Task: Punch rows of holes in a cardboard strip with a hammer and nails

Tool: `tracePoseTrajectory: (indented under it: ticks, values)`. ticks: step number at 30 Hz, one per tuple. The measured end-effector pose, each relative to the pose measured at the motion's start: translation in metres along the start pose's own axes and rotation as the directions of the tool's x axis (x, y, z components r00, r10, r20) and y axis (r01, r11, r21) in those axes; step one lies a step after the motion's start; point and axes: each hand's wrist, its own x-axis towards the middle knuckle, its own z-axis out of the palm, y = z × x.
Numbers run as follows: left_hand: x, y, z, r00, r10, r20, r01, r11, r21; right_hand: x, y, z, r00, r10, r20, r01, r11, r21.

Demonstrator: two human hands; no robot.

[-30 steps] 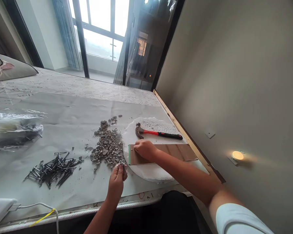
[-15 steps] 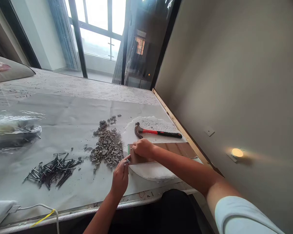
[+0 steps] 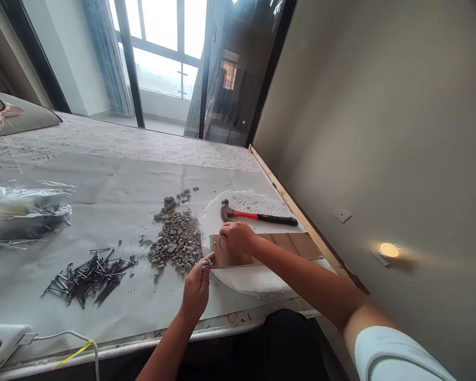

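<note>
My left hand (image 3: 197, 286) is at the near left corner of a brown cardboard strip (image 3: 289, 244), its fingers curled around several small grey stones (image 3: 208, 262). Over the left part of the strip, my right hand (image 3: 240, 237) has its fingers bent together and its fingertips close to the surface. What they pinch, if anything, is hidden. A few tiny specks lie on the cardboard by the fingertips. The strip rests on a white foam slab (image 3: 246, 280). Beyond my right hand, a claw hammer (image 3: 257, 216) with a red and black handle lies on the foam.
A heap of grey gravel (image 3: 176, 238) lies left of the foam. Further left are a pile of nails (image 3: 89, 275) and a clear plastic bag (image 3: 27, 211). A white power bank (image 3: 3, 344) with a cable sits at the near left. A wooden rail (image 3: 289, 198) borders the wall.
My right hand has shifted slightly right and up from the strip's left end, showing more of the cardboard there. My left hand has stayed nearly in place.
</note>
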Motion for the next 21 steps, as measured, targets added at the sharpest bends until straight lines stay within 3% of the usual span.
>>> tracePoseTrajectory:
  ticks: [8, 13, 16, 18, 21]
  values:
    - [0.0, 0.003, -0.002, 0.997, -0.028, 0.067, 0.023, 0.997, 0.068, -0.001, 0.006, -0.007, 0.981, 0.09, -0.175, -0.049, 0.974, 0.223]
    - [0.0, 0.006, -0.004, 0.997, -0.045, 0.057, 0.044, 0.999, 0.027, 0.004, 0.002, -0.012, 1.0, 0.02, -0.001, -0.02, 0.993, 0.118]
    - [0.0, 0.004, -0.004, 0.997, -0.063, 0.053, 0.064, 0.998, -0.01, 0.007, 0.003, -0.021, 0.991, 0.086, -0.097, -0.074, 0.989, 0.126]
    - [0.001, 0.002, -0.003, 0.994, -0.093, 0.05, 0.097, 0.992, -0.082, 0.008, 0.004, -0.031, 0.973, 0.105, -0.206, -0.063, 0.977, 0.202]
    - [0.003, 0.001, -0.002, 0.977, -0.203, 0.057, 0.211, 0.917, -0.338, 0.005, -0.005, -0.043, 0.993, -0.068, -0.097, 0.096, 0.938, 0.333]
